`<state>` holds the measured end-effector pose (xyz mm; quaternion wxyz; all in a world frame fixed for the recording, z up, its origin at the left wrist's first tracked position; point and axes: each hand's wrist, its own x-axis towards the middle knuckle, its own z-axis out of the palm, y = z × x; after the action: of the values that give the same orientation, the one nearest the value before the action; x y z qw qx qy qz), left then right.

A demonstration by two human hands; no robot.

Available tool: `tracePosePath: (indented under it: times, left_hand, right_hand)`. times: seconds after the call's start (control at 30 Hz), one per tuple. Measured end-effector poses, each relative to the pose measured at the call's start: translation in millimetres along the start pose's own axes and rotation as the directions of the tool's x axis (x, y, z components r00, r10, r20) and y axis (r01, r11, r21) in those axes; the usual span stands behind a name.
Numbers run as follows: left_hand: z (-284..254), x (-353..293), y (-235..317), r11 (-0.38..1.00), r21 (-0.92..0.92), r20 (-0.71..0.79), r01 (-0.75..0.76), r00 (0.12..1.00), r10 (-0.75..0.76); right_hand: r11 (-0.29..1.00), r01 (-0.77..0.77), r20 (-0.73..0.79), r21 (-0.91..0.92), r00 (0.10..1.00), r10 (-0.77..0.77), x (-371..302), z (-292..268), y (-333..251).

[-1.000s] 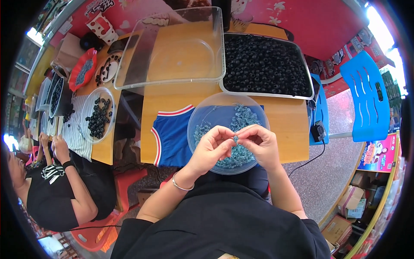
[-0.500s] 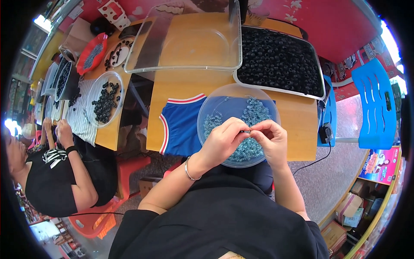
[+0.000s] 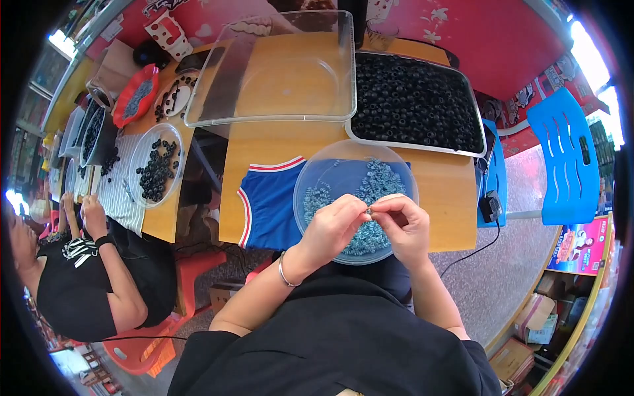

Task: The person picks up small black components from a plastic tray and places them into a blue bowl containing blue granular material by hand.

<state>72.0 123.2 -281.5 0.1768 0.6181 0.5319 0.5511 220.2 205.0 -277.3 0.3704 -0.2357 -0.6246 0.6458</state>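
Over a round translucent bowl (image 3: 343, 150) my left hand (image 3: 328, 229) and my right hand (image 3: 403, 228) meet at the fingertips. Each pinches thumb against index finger on one small metallic piece (image 3: 369, 210), too tiny to make out in full. In the bowl lie many small blue-grey coil-like pieces (image 3: 380, 181), partly covered by my hands. Blue shorts (image 3: 271, 208) with red and white trim lie under the bowl's left side.
Behind the bowl stands a tray (image 3: 416, 146) full of black bead-like pieces, beside a large clear bin (image 3: 271, 122). A co-worker (image 3: 86, 284) sits at left near a bowl of black pieces (image 3: 157, 173). A blue chair (image 3: 561, 158) is at right.
The whole view has shifted slightly, so the table sits lower and further left. My fingertips have drawn closer together around the small piece, which shows less now.
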Motion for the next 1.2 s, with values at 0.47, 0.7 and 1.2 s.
tracePosePath:
  times: [0.47,0.7,1.2]
  left_hand:
    - [-1.5,0.2,4.9,0.773,-0.412,0.250,0.483,0.875,-0.414]
    - [-4.8,0.1,1.7,0.377,-0.593,0.518,0.712,0.695,-0.498]
    - [-12.0,1.5,-3.9,-0.020,-0.827,0.445,0.562,0.632,-0.635]
  right_hand:
    - [0.941,0.218,0.074,-0.260,0.976,-0.205,4.9,-3.8,-2.5]
    - [0.857,0.314,0.063,-0.408,0.946,-0.317,10.7,-10.2,1.2]
    - [0.957,0.069,-0.006,-0.281,0.997,-0.073,4.5,-4.2,-1.7]
